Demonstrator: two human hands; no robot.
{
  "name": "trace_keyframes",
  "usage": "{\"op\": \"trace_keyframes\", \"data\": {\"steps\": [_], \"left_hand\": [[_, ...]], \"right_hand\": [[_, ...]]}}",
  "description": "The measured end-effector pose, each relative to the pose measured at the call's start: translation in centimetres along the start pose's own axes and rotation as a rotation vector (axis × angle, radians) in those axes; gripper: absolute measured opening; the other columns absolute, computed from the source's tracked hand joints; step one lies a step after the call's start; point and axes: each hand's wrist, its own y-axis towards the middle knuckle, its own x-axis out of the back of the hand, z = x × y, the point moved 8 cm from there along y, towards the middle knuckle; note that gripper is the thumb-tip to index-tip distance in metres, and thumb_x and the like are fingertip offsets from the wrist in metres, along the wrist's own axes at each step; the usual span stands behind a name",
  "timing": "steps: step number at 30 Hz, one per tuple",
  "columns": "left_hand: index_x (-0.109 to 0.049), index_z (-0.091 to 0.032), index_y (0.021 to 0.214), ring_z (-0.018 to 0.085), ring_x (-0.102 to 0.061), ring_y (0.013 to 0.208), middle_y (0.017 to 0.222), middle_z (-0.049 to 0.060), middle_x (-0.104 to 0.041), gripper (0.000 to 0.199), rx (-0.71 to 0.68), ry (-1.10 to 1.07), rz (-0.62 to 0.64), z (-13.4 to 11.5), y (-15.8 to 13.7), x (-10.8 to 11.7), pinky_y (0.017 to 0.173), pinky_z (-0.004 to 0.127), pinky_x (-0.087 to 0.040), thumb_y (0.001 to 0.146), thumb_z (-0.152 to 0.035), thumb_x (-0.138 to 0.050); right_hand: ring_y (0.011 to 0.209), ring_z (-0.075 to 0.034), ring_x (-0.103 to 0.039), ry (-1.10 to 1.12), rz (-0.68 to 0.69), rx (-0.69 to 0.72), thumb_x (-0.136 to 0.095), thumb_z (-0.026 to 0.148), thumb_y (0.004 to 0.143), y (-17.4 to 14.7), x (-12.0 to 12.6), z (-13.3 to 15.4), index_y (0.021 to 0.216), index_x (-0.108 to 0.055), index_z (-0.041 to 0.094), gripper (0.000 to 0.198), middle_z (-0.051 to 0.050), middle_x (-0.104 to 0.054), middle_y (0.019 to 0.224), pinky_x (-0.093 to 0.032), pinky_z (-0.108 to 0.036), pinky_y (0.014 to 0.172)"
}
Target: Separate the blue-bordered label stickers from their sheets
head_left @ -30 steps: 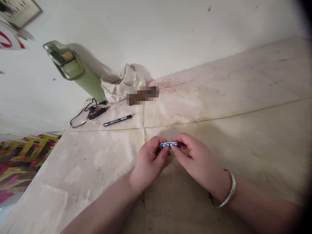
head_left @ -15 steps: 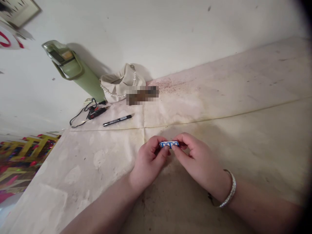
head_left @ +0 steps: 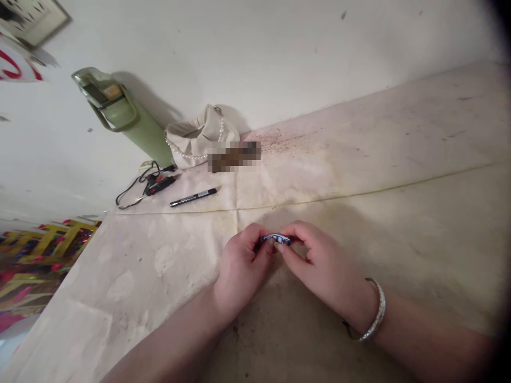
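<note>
A small white strip with blue lettering (head_left: 277,239) is pinched between my two hands, just above the cloth-covered table. My left hand (head_left: 244,264) grips its left end with thumb and forefinger. At the other end, my right hand (head_left: 319,260) has the thumb below and the forefinger on top. The strip bows upward in the middle and its face is tilted, so the lettering cannot be read. Whether it is a wrapper or a small packet I cannot tell. A silver bangle (head_left: 379,311) circles my right wrist.
Beyond my hands lies a black pen (head_left: 193,198). A glue gun (head_left: 160,186) with a black cord, a green bottle (head_left: 139,127) and a cream handbag (head_left: 187,141) with a pearl strap stand near the wall. A blurred-out item (head_left: 233,157) lies by the bag. Yellow racks (head_left: 59,242) stand past the left table edge.
The strip has tipped and bent from nearly flat to an upward bow, showing less of its lettered face. My right thumb has shifted slightly left; both hands keep their pinch.
</note>
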Motion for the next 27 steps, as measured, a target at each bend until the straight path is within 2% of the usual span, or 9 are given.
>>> {"op": "trace_keyframes", "data": {"steps": [7, 14, 20, 27], "left_hand": [[-0.059, -0.02, 0.086, 0.012, -0.055, 0.065, 0.073, -0.002, -0.063, 0.006, -0.007, -0.102, 0.002, -0.03, 0.17, -0.06, 0.058, 0.021, -0.04, 0.085, -0.02, -0.052], [-0.059, -0.02, 0.092, 0.014, -0.06, 0.074, 0.082, 0.001, -0.066, 0.01, -0.016, -0.141, 0.04, -0.11, 0.09, -0.26, 0.065, 0.024, -0.044, 0.088, -0.024, -0.052], [-0.06, -0.018, 0.091, 0.014, -0.059, 0.074, 0.078, 0.002, -0.064, 0.031, -0.063, -0.295, 0.026, -0.53, -0.06, 0.11, 0.069, 0.025, -0.044, 0.097, -0.035, -0.034], [-0.059, -0.018, 0.085, 0.012, -0.054, 0.07, 0.075, -0.001, -0.06, 0.026, -0.034, -0.222, 0.028, -0.41, 0.06, 0.15, 0.065, 0.022, -0.041, 0.095, -0.033, -0.04]], "right_hand": [[0.086, -0.019, -0.06, 0.05, -0.03, -0.011, -0.049, 0.02, 0.083, -0.06, 0.05, -0.15, 0.096, -0.059, 0.022, 0.016, -0.003, -0.065, 0.093, -0.047, -0.032, 0.07], [0.082, -0.018, -0.059, 0.057, -0.028, 0.004, -0.047, 0.017, 0.083, 0.12, 0.01, -0.36, 0.091, -0.059, 0.021, 0.015, -0.002, -0.065, 0.087, -0.047, -0.035, 0.073], [0.082, -0.018, -0.059, 0.043, -0.022, 0.038, -0.048, 0.018, 0.085, 0.08, 0.13, 0.02, 0.089, -0.059, 0.022, 0.013, -0.002, -0.065, 0.088, -0.048, -0.035, 0.074], [0.083, -0.017, -0.059, 0.036, -0.025, 0.08, -0.048, 0.016, 0.085, -0.13, 0.14, 0.33, 0.088, -0.06, 0.022, 0.013, -0.001, -0.065, 0.089, -0.048, -0.034, 0.075]]}}
